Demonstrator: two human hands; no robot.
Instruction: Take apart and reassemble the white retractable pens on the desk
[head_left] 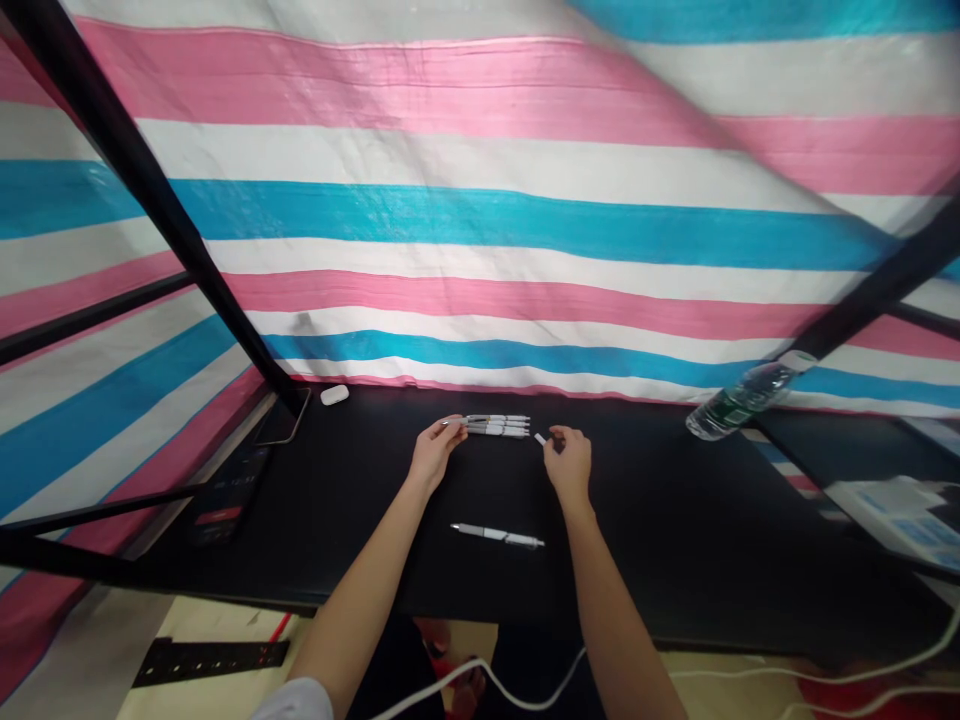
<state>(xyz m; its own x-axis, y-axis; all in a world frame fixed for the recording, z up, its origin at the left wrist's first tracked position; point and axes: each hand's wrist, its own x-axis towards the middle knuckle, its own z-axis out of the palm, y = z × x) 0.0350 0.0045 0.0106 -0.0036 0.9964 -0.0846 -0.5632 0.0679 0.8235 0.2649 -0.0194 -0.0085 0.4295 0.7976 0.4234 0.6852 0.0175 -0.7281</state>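
Several white pens (498, 427) lie side by side on the black table (315, 530), their clips toward the right. My left hand (436, 452) is closed with thumb and fingertips around the pens' left ends. A short gap separates the pens' right ends from my right hand (568, 464), whose fingers are curled in a pinch. From that pinch a short white piece (540, 439) sticks out toward the pens; its kind is not clear. One more white pen (497, 536) rests alone on the table, nearer to me and between my forearms.
A white earbud case (334, 395) sits at the back left, near a dark phone (231, 495). At the right a clear plastic bottle (739, 402) lies tilted by a black frame post (862, 290). Striped sheeting (480, 225) hangs behind. A white cable (517, 703) crosses below the table edge.
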